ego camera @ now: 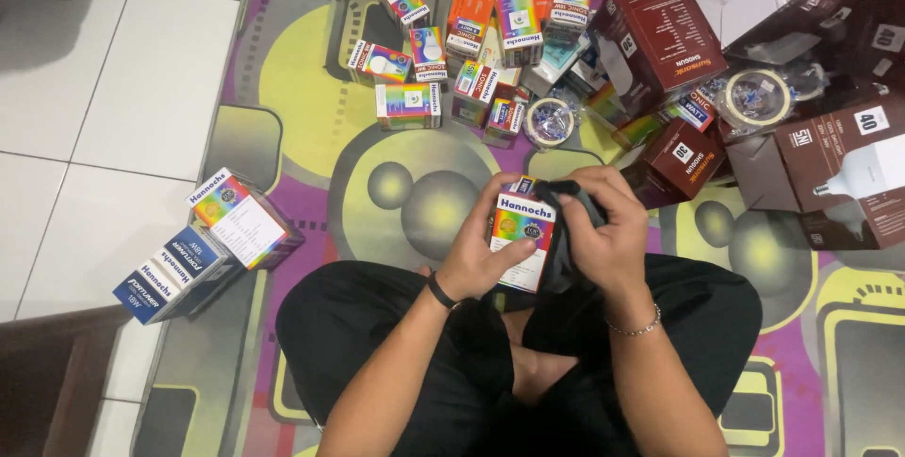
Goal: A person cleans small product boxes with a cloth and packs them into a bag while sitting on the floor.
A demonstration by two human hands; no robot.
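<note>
Sitting cross-legged on a patterned purple and yellow mat (311, 89) beside white floor tiles (113, 89), the person holds one rainbow-printed bulb box (521, 231) over the lap. The left hand (476, 250) grips its side; the right hand (603, 231) pinches a black cloth (563, 259) against it. Two tape rolls (550, 122) lie among scattered boxes.

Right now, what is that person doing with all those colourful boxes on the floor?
A person sits cross-legged on a patterned mat. The left hand holds a small rainbow-coloured box upright, and the right hand presses a dark cloth against its side. More small boxes lie scattered ahead, a short stack of boxes sits at the left, and bigger dark red boxes with rolls of tape are piled at the right.
</note>
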